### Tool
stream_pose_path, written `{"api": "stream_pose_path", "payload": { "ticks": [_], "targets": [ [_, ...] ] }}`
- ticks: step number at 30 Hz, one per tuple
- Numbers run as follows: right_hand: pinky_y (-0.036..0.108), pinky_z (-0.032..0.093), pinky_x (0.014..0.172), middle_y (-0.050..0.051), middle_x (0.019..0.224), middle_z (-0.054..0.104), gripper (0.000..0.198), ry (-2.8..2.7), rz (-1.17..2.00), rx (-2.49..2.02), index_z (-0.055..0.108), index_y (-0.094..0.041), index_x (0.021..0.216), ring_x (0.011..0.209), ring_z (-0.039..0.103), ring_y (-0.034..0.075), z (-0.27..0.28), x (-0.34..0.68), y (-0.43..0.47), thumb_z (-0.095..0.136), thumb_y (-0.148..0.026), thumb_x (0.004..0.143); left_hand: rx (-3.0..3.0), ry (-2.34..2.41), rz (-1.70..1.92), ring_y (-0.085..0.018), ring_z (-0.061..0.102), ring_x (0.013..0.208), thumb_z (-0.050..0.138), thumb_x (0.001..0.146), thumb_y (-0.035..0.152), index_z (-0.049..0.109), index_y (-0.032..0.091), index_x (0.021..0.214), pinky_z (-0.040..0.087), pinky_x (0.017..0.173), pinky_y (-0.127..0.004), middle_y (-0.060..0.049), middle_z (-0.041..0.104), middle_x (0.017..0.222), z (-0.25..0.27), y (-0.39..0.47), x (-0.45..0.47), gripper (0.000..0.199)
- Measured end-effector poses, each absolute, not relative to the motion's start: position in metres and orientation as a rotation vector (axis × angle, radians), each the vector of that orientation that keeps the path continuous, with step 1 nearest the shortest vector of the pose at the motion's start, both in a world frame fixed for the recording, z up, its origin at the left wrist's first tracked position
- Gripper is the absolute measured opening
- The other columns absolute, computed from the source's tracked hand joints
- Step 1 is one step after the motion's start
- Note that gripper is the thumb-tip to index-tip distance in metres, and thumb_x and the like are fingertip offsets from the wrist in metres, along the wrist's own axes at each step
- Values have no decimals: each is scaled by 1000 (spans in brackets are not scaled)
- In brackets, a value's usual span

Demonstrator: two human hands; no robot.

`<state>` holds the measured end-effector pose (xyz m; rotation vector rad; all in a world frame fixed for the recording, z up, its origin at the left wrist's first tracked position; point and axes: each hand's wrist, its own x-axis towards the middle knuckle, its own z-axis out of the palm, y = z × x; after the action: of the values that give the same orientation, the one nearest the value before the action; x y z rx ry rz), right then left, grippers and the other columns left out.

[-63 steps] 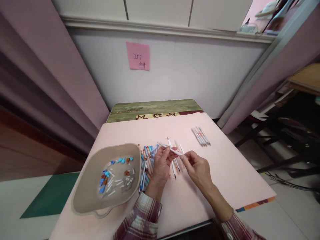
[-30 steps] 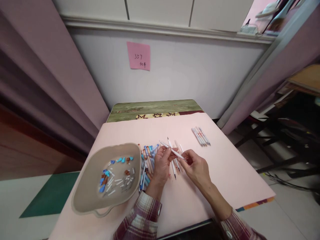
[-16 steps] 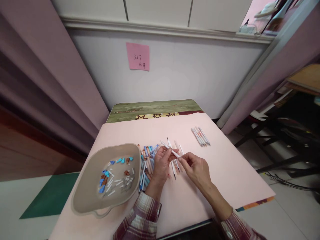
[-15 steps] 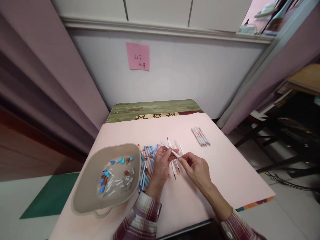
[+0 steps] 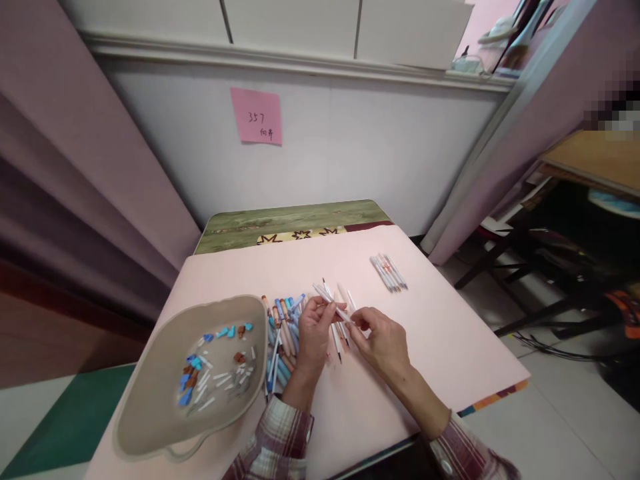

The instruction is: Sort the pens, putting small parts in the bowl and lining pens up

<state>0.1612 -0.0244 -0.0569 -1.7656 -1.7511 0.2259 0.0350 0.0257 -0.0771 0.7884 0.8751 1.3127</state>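
My left hand (image 5: 315, 333) pinches a slim white pen (image 5: 321, 291) between thumb and fingers, tilted over the table. At the pen's lower end, the thumb and forefinger of my right hand (image 5: 384, 341) close on it. Several white pens with dark tips (image 5: 336, 344) lie beneath and between both hands, partly covered by them. Left of my left hand is a pile of blue, brown and peach markers (image 5: 286, 327). A neat row of white pens (image 5: 389, 273) rests farther off to the right.
A beige plastic basin (image 5: 145, 373) stands at the table's left, holding small blue, brown and white pieces (image 5: 200, 380). The table has a pink cover (image 5: 440, 340). A pink note (image 5: 257, 116) is on the wall behind. Dark furniture (image 5: 550, 233) stands on the right.
The view has swung slightly to the right, so everything sits farther left in it. Both hands keep their hold on the white pen, with little other movement.
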Motion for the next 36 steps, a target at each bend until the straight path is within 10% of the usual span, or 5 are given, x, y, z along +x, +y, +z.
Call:
{"api": "stream_pose_path", "payload": {
  "ticks": [15,36],
  "targets": [
    [31,39,66,9,86,73,26,-1533,93,-2491,71,-21,89,80,66,24,-71,240,63,52,-38,84,792,1162,1576,-14,66,63,66,78,32,60,17,87,53,66,-28,-4,72,75,-83,31,22,19],
    [23,30,54,-1,64,68,16,-1677,543,-2056,66,-22,69,61,58,14,-52,172,16,61,-33,79,836,1243,1683,-13,65,62,60,82,32,58,16,90,53,63,-28,-5,72,77,-87,35,14,18]
  ]
}}
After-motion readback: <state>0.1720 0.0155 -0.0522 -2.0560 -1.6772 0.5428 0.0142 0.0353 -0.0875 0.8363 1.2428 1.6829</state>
